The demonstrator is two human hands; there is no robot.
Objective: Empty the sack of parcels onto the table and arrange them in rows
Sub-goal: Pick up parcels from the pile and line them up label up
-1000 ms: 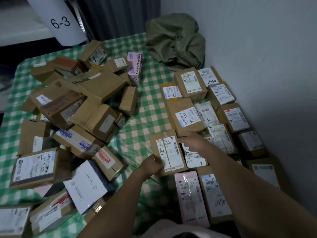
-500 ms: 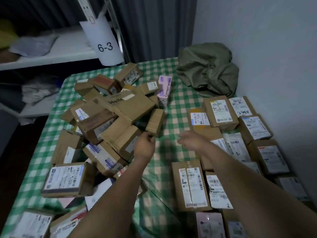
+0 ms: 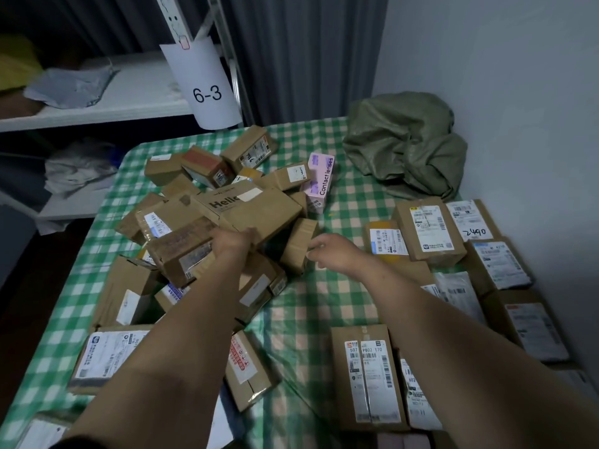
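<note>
A loose pile of brown cardboard parcels (image 3: 181, 241) covers the left half of the green checked table (image 3: 324, 306). On top lies a large box printed "Hello" (image 3: 256, 209). My left hand (image 3: 233, 243) is at that box's near edge, fingers curled and blurred, so its grip is unclear. My right hand (image 3: 334, 254) is spread open, its fingertips at a small brown box (image 3: 298, 244) leaning on the pile's right side. Labelled parcels lie flat in rows (image 3: 431, 228) along the right, the nearest one (image 3: 366, 374) under my right forearm. The crumpled green sack (image 3: 408, 147) sits in the far right corner.
A pink "Contact lenses" box (image 3: 319, 179) stands at the pile's far right. A white shelf (image 3: 97, 108) with a "6-3" sign (image 3: 207, 92) stands behind the table on the left. A wall (image 3: 534, 124) borders the table's right side.
Both hands left the parcel they had set down in the near row and reached forward to the pile. The view has tilted up towards the shelf.
</note>
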